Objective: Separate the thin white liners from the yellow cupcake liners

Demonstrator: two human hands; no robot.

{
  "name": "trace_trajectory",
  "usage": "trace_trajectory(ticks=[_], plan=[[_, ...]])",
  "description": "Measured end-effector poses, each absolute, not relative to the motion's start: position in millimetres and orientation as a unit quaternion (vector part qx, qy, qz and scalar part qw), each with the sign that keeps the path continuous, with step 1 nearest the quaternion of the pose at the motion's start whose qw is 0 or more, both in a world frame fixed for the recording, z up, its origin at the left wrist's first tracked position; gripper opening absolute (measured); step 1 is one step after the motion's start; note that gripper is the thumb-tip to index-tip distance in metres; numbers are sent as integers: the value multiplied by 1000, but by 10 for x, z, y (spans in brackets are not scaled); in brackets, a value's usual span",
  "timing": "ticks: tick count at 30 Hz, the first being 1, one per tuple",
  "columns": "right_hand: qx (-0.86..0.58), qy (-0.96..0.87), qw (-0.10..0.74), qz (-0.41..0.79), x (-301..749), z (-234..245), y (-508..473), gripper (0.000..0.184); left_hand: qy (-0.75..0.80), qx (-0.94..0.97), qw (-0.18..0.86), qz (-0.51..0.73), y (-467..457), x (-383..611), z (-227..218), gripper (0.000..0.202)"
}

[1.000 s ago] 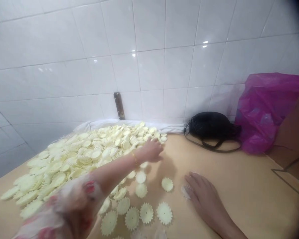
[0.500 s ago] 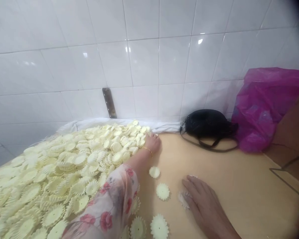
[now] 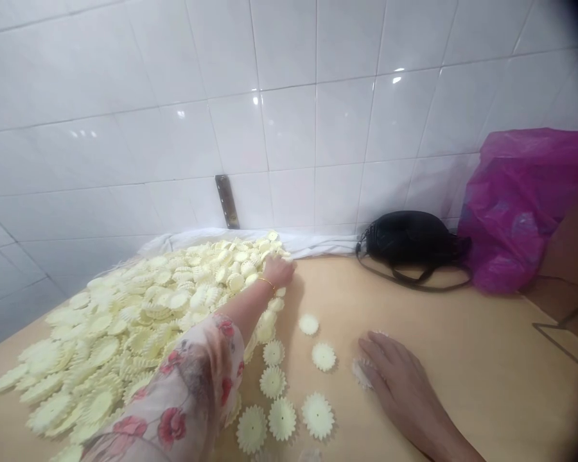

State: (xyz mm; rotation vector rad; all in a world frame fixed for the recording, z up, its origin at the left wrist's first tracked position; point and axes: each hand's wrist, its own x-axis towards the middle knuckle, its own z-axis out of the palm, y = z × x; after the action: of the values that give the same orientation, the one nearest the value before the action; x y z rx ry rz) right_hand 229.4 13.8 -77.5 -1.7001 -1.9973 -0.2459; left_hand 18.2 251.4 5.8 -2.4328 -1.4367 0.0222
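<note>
Right now, you are keeping your left hand (image 3: 279, 273) curled at the near edge of a heap of scalloped pale-yellow discs (image 3: 125, 321), and I cannot tell whether it is grasping one. A gold bangle (image 3: 266, 282) is sitting on that wrist, and a floral sleeve (image 3: 187, 385) is covering your forearm. Your right hand (image 3: 404, 391) is lying open on the tan board (image 3: 462, 378), its fingertips touching a lone disc (image 3: 361, 373). Separate discs (image 3: 324, 356) are lying between your hands, apart from the heap. Beyond, a white cloth (image 3: 318, 244) is running along the tiled wall (image 3: 289, 128), with a black bag (image 3: 411, 240) and a magenta plastic bag (image 3: 520, 212) sitting to the right.
</note>
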Motion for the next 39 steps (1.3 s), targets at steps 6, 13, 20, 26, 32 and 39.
trace_trajectory(ticks=[6, 13, 20, 26, 32, 39], plan=[[-624, -733, 255, -85, 2288, -749, 129, 33, -537, -824, 177, -18, 2616, 275, 61, 31], [-626, -737, 246, -69, 2289, -711, 115, 34, -529, -834, 155, -9, 2567, 307, 113, 41], [-623, -739, 247, -73, 2298, -707, 129, 35, -397, -909, 128, -2, 1886, 395, 208, 33], [-623, -738, 250, -72, 2312, -722, 139, 36, -221, -966, 129, 22, 1249, 376, 60, 29], [-618, -746, 239, -69, 2345, -742, 165, 37, -304, -930, 205, 37, 1433, 64, 16, 26], [-615, -747, 243, -75, 2365, -759, 175, 36, -369, -904, 215, 19, 1771, 58, 113, 27]])
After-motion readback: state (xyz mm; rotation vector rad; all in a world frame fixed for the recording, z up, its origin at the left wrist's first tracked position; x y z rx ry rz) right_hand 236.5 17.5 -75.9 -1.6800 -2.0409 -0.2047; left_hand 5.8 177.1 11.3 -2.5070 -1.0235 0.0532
